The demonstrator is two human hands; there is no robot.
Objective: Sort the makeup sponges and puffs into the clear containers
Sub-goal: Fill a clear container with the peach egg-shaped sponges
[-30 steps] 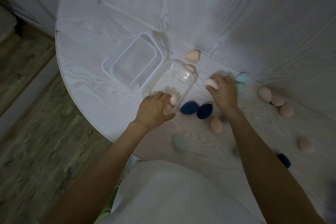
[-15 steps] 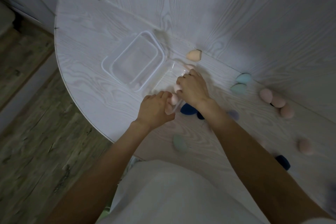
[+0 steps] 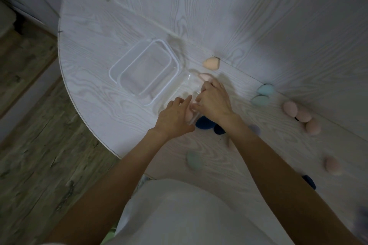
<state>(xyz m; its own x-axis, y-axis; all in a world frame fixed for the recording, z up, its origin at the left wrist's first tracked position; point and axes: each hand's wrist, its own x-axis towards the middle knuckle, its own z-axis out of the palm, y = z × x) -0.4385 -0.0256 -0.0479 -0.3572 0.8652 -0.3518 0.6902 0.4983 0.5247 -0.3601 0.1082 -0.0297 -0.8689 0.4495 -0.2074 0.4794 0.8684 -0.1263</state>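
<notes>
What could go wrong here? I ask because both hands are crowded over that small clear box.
The small clear box looks light; the left hand and right hand pressing at its rim could tip or slide it. The dark blue sponges right beside it may get knocked. The green sponge lies near the table edge and might roll off.

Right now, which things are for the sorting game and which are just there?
For the job:
small clear container
large clear container
peach sponge
two mint sponges
three pink sponges
navy sponges
left hand and right hand, at the small container

Just there:
white table
wooden floor
</notes>
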